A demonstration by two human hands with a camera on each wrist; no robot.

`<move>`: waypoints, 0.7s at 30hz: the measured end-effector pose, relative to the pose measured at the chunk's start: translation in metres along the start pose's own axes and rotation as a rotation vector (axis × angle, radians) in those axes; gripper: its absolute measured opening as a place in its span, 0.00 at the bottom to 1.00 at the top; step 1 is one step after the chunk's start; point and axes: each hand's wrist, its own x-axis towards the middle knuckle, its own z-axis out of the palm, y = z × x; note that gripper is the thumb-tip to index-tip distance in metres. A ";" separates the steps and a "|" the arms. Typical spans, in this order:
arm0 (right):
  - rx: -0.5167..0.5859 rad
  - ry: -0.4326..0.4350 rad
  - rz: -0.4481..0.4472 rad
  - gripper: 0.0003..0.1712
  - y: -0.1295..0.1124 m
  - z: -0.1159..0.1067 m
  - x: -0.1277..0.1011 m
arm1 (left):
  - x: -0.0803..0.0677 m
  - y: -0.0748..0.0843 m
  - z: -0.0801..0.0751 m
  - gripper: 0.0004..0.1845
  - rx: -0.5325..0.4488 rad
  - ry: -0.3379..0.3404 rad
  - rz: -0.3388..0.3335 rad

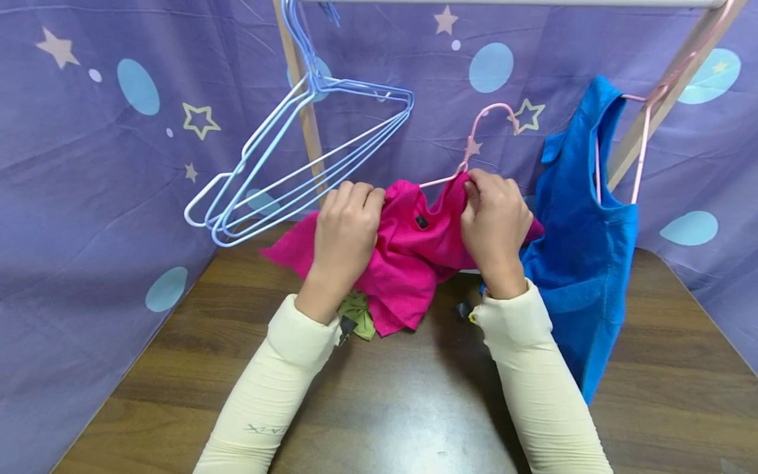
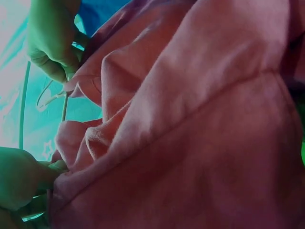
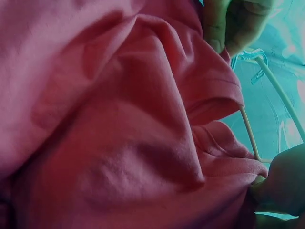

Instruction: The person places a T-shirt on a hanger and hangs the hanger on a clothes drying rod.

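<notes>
A bright pink garment point(image 1: 408, 276) hangs between my two hands, with a pink hanger point(image 1: 497, 106) inside its neck opening and the hook sticking up. My left hand point(image 1: 348, 227) pinches the cloth at the left shoulder. At the neckline beside the hanger's hook, my right hand point(image 1: 496, 220) pinches the other shoulder. In the left wrist view both hands grip the garment's point(image 2: 200, 133) upper edge, and part of the hanger point(image 2: 65, 109) shows between them. The right wrist view shows the hanger's bar point(image 3: 248, 131) across the neck gap; the rest of it is hidden by cloth.
Several blue and white hangers point(image 1: 320, 84) hang from the rack at the left. A blue garment point(image 1: 583, 263) hangs on another pink hanger point(image 1: 645, 145) at the right, close to my right forearm. Green cloth point(image 1: 358, 315) lies on the wooden table point(image 1: 379, 408).
</notes>
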 end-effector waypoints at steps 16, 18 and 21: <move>0.040 0.006 -0.073 0.11 -0.016 0.005 -0.008 | 0.000 -0.001 0.000 0.08 -0.030 0.009 0.000; 0.044 0.008 -0.075 0.11 -0.016 0.005 -0.008 | 0.000 -0.002 0.001 0.06 -0.040 0.013 0.000; 0.047 0.011 -0.084 0.11 -0.017 0.006 -0.009 | 0.000 -0.002 0.002 0.07 -0.053 0.020 -0.001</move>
